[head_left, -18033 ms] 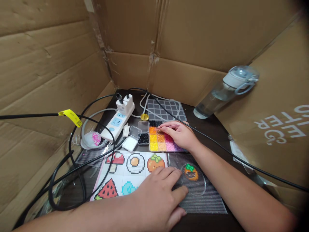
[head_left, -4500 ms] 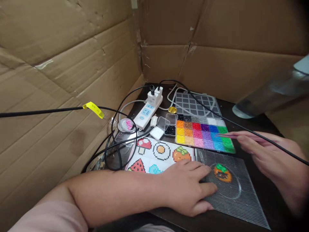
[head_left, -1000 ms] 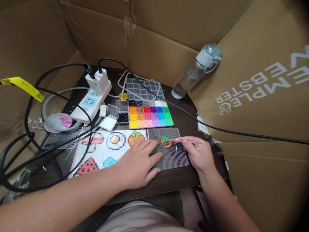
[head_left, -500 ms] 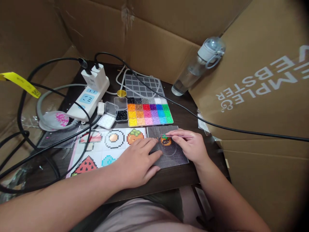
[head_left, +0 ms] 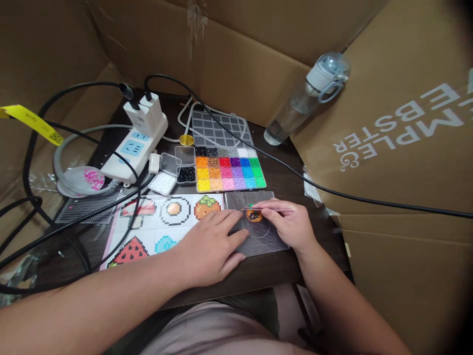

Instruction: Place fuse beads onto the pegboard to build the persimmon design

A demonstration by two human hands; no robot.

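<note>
My right hand (head_left: 290, 222) is closed in a pinch on thin pink tweezers (head_left: 271, 209), whose tips point left over a clear pegboard (head_left: 273, 241). Beneath the tips sits a small orange bead figure (head_left: 254, 216) with a green top and dark beads. Whether the tips hold a bead is too small to tell. My left hand (head_left: 218, 244) lies with fingers spread on the pegboard's left edge, its fingertips near the figure. Under that hand and forearm is a pattern sheet (head_left: 148, 224) with pixel pictures, among them a fried egg, a persimmon and a watermelon slice.
Behind the pegboard stands a sorted bead box (head_left: 231, 172); small cases of black beads (head_left: 186, 174) and white beads (head_left: 162, 183) sit beside it. A power strip (head_left: 129, 153), looping black cables (head_left: 138, 187) and a dish of pink beads (head_left: 83, 181) occupy the left. A water bottle (head_left: 306, 98) leans back right.
The tweezer tips have shifted slightly left across the top of the bead figure, and my right hand has moved a little left. My left hand stays in place. The view has tilted slightly.
</note>
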